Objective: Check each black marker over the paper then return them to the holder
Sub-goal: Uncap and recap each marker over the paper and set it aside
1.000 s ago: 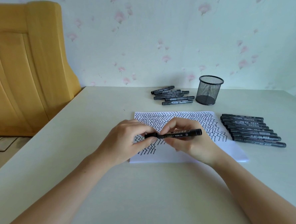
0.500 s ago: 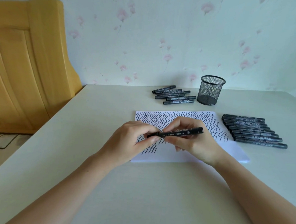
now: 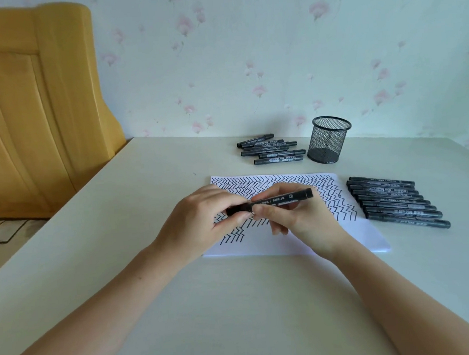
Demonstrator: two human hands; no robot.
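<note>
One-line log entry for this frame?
marker: both hands, over paper | left hand: cap end | right hand: barrel | holder: no markers seen

Soft, even daylight; faint shadows lie beneath the hands on the white zigzag-marked paper sheet point(image 3: 314, 243). No glare. Wide-angle distortion bows the yellow wooden headboard point(image 3: 31, 107). Overall focus slightly soft.
</note>
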